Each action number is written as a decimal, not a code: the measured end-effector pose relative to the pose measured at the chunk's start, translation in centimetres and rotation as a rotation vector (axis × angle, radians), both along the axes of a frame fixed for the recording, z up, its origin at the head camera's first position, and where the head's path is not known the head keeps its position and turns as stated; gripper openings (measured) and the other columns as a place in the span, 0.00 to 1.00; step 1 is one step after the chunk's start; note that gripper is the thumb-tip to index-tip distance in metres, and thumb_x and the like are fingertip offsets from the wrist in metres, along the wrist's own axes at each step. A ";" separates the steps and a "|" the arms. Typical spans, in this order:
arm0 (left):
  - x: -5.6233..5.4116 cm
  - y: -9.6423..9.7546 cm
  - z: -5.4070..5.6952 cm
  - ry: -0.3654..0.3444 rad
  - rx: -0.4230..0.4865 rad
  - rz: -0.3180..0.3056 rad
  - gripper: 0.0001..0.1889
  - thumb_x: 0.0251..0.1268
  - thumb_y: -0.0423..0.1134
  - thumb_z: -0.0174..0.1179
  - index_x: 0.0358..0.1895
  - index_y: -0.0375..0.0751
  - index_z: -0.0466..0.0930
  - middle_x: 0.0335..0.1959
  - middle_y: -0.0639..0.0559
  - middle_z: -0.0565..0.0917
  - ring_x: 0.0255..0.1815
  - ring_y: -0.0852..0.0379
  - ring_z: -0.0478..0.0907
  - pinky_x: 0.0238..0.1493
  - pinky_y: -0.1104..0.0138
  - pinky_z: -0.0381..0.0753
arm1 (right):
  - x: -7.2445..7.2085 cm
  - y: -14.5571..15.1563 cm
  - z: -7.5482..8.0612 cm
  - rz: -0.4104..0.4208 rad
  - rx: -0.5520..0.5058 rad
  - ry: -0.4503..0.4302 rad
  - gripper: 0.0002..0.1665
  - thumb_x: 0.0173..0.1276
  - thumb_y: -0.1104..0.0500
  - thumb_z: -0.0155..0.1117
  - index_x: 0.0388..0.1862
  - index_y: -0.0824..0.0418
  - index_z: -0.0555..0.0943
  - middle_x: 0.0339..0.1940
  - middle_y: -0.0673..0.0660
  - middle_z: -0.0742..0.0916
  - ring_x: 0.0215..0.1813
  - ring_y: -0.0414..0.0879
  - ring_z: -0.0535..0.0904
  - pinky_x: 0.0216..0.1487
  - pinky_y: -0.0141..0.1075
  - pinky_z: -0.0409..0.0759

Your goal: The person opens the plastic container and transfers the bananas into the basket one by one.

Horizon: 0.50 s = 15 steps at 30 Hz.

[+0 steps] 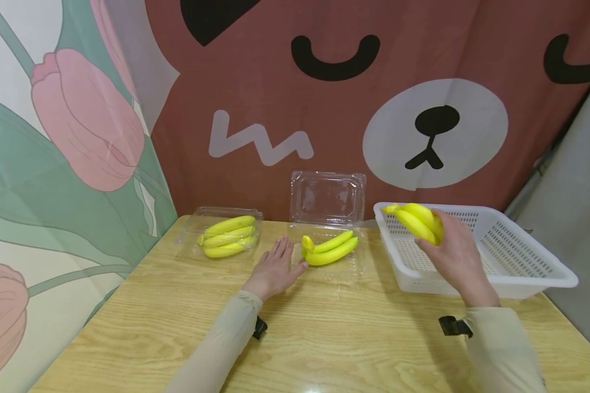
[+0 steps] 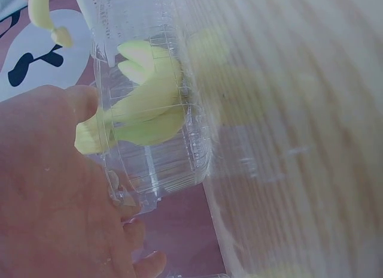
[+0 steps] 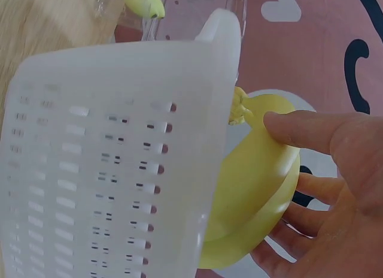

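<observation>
My right hand grips a bunch of yellow bananas above the white basket, thumb on one side and fingers on the other in the right wrist view. Two bananas lie in an open clear plastic clamshell box, its lid standing up behind. With fingers straight, my left hand rests at the left edge of this box. In the left wrist view the thumb lies near the stem end of the boxed bananas.
The white perforated basket stands at the right of the wooden table. A second clear box holding several bananas sits at the left. Behind the table hangs a printed curtain with a bear.
</observation>
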<state>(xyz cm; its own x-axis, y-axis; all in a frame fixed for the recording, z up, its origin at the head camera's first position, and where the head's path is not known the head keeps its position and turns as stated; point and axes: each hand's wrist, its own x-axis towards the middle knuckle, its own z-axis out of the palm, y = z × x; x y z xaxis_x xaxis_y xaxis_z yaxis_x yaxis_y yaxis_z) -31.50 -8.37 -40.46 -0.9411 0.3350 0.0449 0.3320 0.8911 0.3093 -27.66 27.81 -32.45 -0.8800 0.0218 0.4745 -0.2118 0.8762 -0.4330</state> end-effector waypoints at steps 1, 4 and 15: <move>0.0 0.0 -0.1 0.000 0.000 0.001 0.44 0.73 0.69 0.32 0.79 0.37 0.46 0.80 0.45 0.41 0.80 0.49 0.36 0.76 0.50 0.44 | 0.0 0.1 0.0 -0.003 0.001 0.000 0.43 0.64 0.60 0.70 0.73 0.71 0.61 0.61 0.74 0.73 0.55 0.68 0.65 0.51 0.62 0.64; 0.0 -0.1 -0.1 0.001 0.006 0.000 0.44 0.74 0.69 0.32 0.79 0.37 0.47 0.80 0.44 0.42 0.80 0.48 0.37 0.76 0.50 0.45 | 0.0 0.4 -0.1 -0.015 0.005 -0.001 0.43 0.64 0.61 0.70 0.73 0.72 0.61 0.61 0.75 0.73 0.54 0.68 0.65 0.51 0.62 0.65; -0.2 0.0 -0.2 -0.006 0.016 0.003 0.42 0.75 0.65 0.36 0.79 0.37 0.48 0.80 0.45 0.42 0.80 0.49 0.36 0.76 0.50 0.45 | -0.2 1.6 -0.9 -0.078 0.002 -0.049 0.43 0.65 0.60 0.69 0.73 0.72 0.60 0.59 0.74 0.72 0.52 0.68 0.64 0.49 0.62 0.67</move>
